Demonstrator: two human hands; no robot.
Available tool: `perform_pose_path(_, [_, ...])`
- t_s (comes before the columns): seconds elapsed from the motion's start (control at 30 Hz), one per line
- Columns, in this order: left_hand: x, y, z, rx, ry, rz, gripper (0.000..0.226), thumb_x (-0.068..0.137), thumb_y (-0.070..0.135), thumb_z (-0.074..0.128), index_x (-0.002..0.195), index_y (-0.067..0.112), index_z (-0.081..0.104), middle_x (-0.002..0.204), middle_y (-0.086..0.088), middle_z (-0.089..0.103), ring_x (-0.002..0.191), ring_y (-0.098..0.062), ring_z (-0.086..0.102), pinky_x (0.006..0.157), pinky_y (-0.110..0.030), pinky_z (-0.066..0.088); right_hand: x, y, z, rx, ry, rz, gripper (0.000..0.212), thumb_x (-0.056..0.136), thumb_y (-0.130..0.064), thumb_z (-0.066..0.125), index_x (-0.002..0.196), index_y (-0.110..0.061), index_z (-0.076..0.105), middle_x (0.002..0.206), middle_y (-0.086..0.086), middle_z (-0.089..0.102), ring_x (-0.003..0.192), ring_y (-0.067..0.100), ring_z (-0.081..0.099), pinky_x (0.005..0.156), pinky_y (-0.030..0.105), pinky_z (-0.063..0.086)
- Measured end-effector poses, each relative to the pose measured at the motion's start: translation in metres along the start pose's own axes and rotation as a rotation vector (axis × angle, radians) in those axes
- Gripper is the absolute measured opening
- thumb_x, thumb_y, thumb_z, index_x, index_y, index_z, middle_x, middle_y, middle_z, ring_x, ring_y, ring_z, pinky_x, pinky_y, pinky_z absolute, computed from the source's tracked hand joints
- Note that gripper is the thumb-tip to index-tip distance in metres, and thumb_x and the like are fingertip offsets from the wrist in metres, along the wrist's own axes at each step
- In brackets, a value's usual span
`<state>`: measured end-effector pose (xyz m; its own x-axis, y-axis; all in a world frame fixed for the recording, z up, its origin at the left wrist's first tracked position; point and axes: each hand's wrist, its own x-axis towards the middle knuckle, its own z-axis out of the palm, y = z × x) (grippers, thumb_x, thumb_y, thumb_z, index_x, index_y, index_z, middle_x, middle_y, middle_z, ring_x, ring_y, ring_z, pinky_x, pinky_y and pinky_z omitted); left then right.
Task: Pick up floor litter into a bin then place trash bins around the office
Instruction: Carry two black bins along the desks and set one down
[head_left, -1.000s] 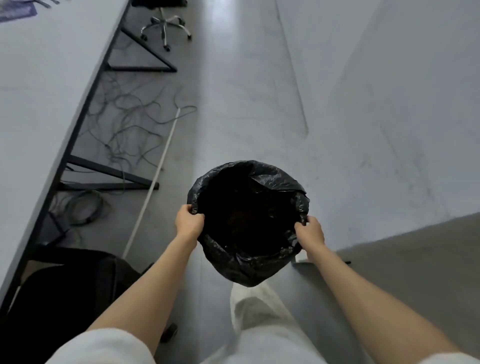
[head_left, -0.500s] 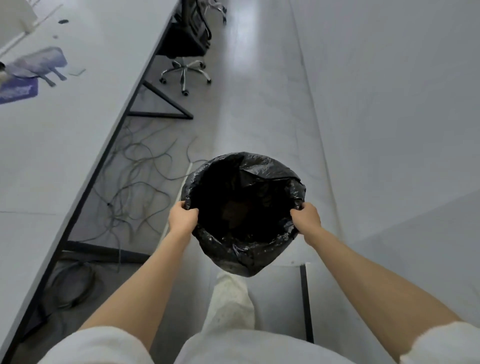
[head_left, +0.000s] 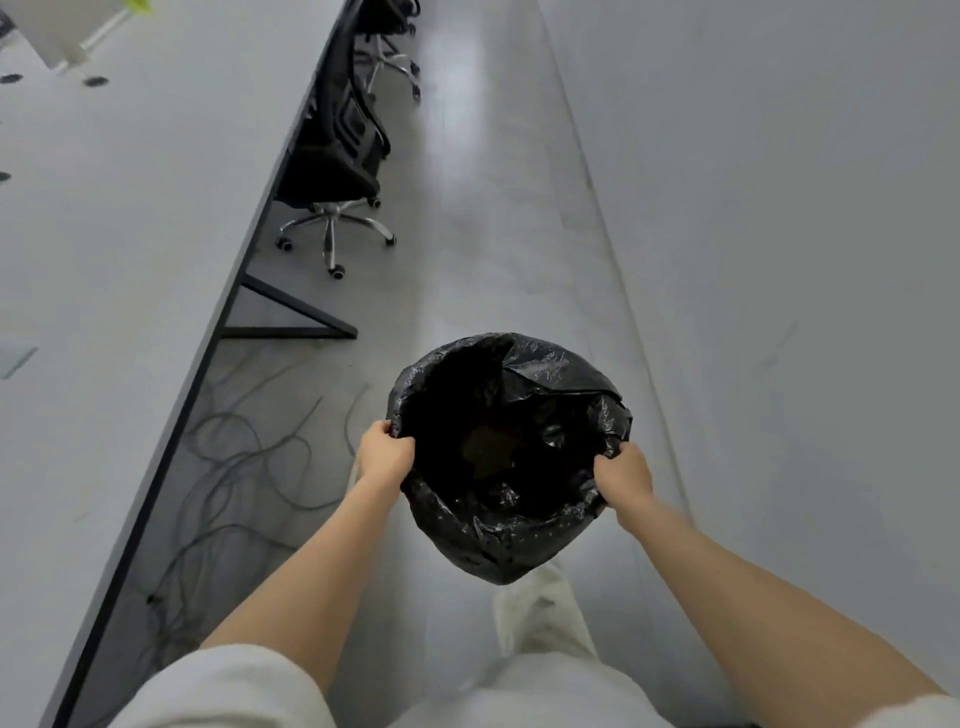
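From the head view, the person held a bin (head_left: 506, 457) lined with a black bag out in front at about waist height, clear of the floor. The left hand (head_left: 384, 453) was closed over the rim on its own side, fingers curled into the liner; the right hand (head_left: 623, 474) was clamped on the opposite rim the same way. Something pale lay at the bottom of the liner, too dark to identify. A long grey desk (head_left: 130, 260) ran along the left, with loose cables (head_left: 244, 467) tangled on the floor beneath it and a black office chair (head_left: 337, 156) tucked in farther ahead. A plain wall (head_left: 779, 208) closed the right side, leaving a narrow aisle.

I took this as the carrying stage: litter seemed gathered, and the bin was on its way to a spot. The next move would call for choosing a place, probably beside the desk, then lowering the bin squarely so the liner stayed over the rim and the cables were not caught under it.

Against the half-second-earlier picture, the grip was unchanged, but the chair stood much nearer and the cables had slid back alongside, so the person had walked forward down the aisle.
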<state>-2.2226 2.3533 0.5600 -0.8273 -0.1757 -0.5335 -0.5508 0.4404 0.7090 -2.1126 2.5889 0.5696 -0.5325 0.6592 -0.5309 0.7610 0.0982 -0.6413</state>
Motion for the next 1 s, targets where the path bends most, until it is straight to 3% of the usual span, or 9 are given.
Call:
perform_pose_path(0.1, [0.073,0.044,0.025,-0.004,-0.028,-0.041,0.013,0.086,0.005,0.054,0.096,0.014,0.05,0.089,-0.007,0.058,0.085,-0.026,0.057,0.075,-0.033,0.046,0.078,-0.051,0.017,-0.017,-0.02,-0.005,0.018,0.09,-0.008,0.041,0.106,-0.006,0.049,0.093,0.013,0.054,0.083,0.029,0.05,0.067,0.031,0.038])
perform_pose_path(0.23, [0.173,0.102,0.053,-0.078,-0.101,-0.193,0.013,0.079,0.012,0.054,0.092,0.009,0.052,0.082,-0.011,0.058,0.077,-0.025,0.056,0.066,-0.032,0.043,0.19,-0.136,0.046,-0.078,-0.088,0.009,0.012,0.091,-0.007,0.04,0.102,-0.009,0.046,0.088,0.012,0.052,0.072,0.026,0.048,0.059,0.029,0.036])
perform_pose_path(0.3, [0.207,0.129,0.057,-0.166,-0.134,-0.272,0.019,0.079,0.011,0.054,0.097,0.006,0.053,0.083,-0.011,0.058,0.078,-0.025,0.057,0.072,-0.034,0.045,0.226,-0.174,0.059,-0.108,-0.11,0.008,0.016,0.091,-0.006,0.039,0.106,-0.01,0.047,0.082,0.009,0.051,0.066,0.022,0.047,0.053,0.029,0.034])
perform_pose_path(0.37, [0.236,0.156,0.057,-0.245,-0.153,-0.348,0.022,0.087,0.009,0.053,0.108,0.006,0.051,0.087,-0.007,0.059,0.079,-0.022,0.058,0.079,-0.036,0.047,0.255,-0.211,0.074,-0.141,-0.129,0.002,0.025,0.092,-0.006,0.039,0.115,-0.008,0.049,0.086,0.01,0.052,0.073,0.026,0.05,0.058,0.029,0.036])
perform_pose_path(0.53, [0.336,0.209,0.049,-0.424,-0.177,-0.502,0.067,0.082,0.025,0.058,0.144,0.016,0.034,0.141,-0.009,0.049,0.124,-0.029,0.052,0.095,-0.042,0.048,0.328,-0.295,0.127,-0.16,-0.169,0.019,0.036,0.094,-0.008,0.039,0.129,-0.005,0.046,0.109,0.018,0.059,0.085,0.028,0.051,0.071,0.032,0.039])
perform_pose_path(0.6, [0.393,0.228,0.05,-0.433,-0.19,-0.504,0.066,0.078,0.025,0.059,0.139,0.016,0.037,0.138,-0.009,0.052,0.121,-0.03,0.054,0.099,-0.046,0.048,0.368,-0.325,0.16,-0.165,-0.171,0.025,0.035,0.095,-0.008,0.04,0.129,-0.004,0.047,0.109,0.017,0.058,0.086,0.028,0.051,0.072,0.032,0.039])
perform_pose_path(0.7, [0.483,0.24,0.066,-0.387,-0.143,-0.507,0.047,0.081,0.02,0.058,0.125,0.012,0.043,0.123,-0.01,0.057,0.107,-0.03,0.06,0.089,-0.042,0.052,0.431,-0.353,0.217,-0.172,-0.165,0.058,0.035,0.094,-0.005,0.039,0.128,-0.003,0.048,0.101,0.014,0.056,0.078,0.027,0.051,0.068,0.03,0.039])
perform_pose_path(0.83, [0.603,0.22,0.083,-0.308,-0.103,-0.567,0.065,0.069,0.029,0.06,0.131,0.013,0.049,0.132,-0.011,0.054,0.111,-0.03,0.059,0.083,-0.037,0.051,0.508,-0.373,0.292,-0.189,-0.227,0.146,0.047,0.089,0.003,0.037,0.134,-0.005,0.044,0.122,0.019,0.058,0.097,0.035,0.057,0.075,0.032,0.041])
perform_pose_path(1.0, [0.708,0.212,0.11,-0.309,-0.049,-0.721,0.022,0.092,0.014,0.049,0.114,0.01,0.048,0.093,-0.008,0.058,0.072,-0.018,0.053,0.057,-0.028,0.042,0.588,-0.377,0.384,-0.246,-0.253,0.087,0.037,0.081,0.006,0.039,0.109,-0.007,0.059,0.105,0.017,0.064,0.097,0.037,0.06,0.083,0.041,0.05])
